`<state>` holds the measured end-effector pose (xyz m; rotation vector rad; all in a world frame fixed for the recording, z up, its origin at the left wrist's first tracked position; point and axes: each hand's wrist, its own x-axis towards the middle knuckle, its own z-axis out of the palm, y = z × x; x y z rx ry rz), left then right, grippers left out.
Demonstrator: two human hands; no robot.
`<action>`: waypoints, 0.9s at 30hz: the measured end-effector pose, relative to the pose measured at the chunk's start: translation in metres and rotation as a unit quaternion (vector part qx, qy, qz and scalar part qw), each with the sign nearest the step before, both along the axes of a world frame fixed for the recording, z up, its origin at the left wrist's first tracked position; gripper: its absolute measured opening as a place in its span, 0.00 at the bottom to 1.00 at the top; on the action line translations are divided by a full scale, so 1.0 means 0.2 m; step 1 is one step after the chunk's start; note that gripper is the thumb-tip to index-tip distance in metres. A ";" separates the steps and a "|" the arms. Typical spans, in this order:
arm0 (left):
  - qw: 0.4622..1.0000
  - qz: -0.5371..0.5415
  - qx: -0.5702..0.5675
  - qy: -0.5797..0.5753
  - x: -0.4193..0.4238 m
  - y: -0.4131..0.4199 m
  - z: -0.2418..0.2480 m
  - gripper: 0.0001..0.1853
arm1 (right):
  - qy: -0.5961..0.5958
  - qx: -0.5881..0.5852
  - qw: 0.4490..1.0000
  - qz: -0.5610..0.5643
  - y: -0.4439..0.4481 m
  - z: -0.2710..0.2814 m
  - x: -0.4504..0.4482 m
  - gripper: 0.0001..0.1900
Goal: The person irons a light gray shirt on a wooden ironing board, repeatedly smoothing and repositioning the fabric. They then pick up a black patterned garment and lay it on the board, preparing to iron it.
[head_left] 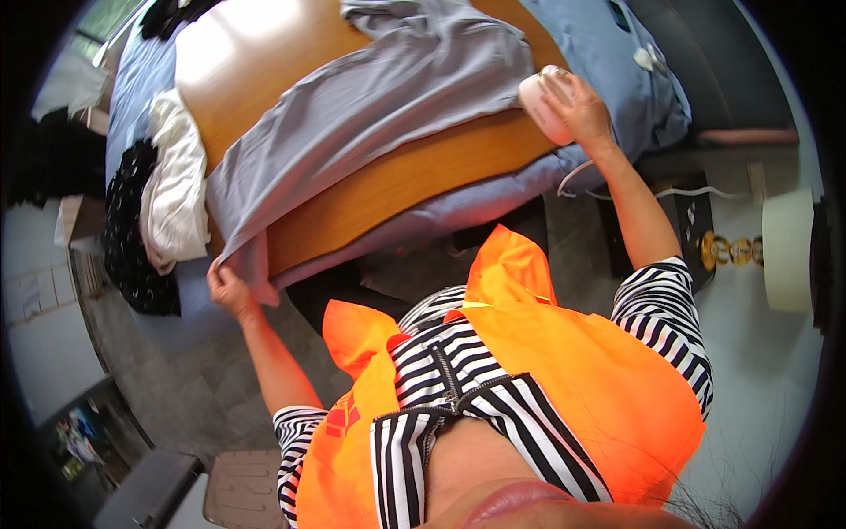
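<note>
A grey garment (370, 106), long like a trouser leg, lies lengthwise over a brown wooden board (410, 155). At its lower left end my left hand (230, 291) pinches the hem, where the cloth hangs past the board's near edge. My right hand (581, 112) grips a pink handheld iron or garment steamer (547, 109) beside the garment's right edge. Its underside is hidden, so I cannot tell whether it touches the cloth. A white cord (575, 175) shows below my right wrist.
The board rests on a bed with blue bedding (588, 40). White cloth (175, 178) and patterned black cloth (132, 231) lie at the left. On the right stands a lamp with a pale shade (786, 251), near the cord's path to the wall. A small white object (648, 58) lies on the bedding.
</note>
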<state>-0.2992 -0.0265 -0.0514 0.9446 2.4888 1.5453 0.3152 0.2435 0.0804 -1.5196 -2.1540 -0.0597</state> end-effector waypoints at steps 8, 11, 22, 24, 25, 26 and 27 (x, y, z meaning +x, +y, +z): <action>0.985 0.088 -0.053 0.142 -0.41 -0.09 0.09 0.12 | 0.020 0.001 0.985 -0.170 0.24 -0.16 0.59 0.31; 0.975 0.125 -0.082 0.165 -0.48 -0.18 0.13 0.13 | 0.005 -0.040 0.975 -0.217 0.37 -0.26 0.62 0.33; 0.925 0.065 -0.164 0.336 -0.36 -0.06 0.27 0.16 | 0.048 -0.001 0.976 -0.213 0.56 -0.45 0.57 0.32; 0.956 -0.085 -0.083 0.266 0.05 0.13 0.24 0.16 | 0.046 0.002 0.976 -0.212 0.57 -0.47 0.58 0.32; 0.945 -0.205 -0.077 0.241 0.26 0.23 0.24 0.16 | 0.040 0.005 0.978 -0.203 0.57 -0.47 0.58 0.32; 0.912 -0.274 -0.089 0.293 0.51 0.28 0.23 0.18 | 0.037 0.013 0.979 -0.199 0.57 -0.48 0.58 0.32; 0.892 -0.355 -0.096 0.263 0.75 0.34 0.23 0.20 | 0.038 0.003 0.980 -0.196 0.56 -0.48 0.58 0.32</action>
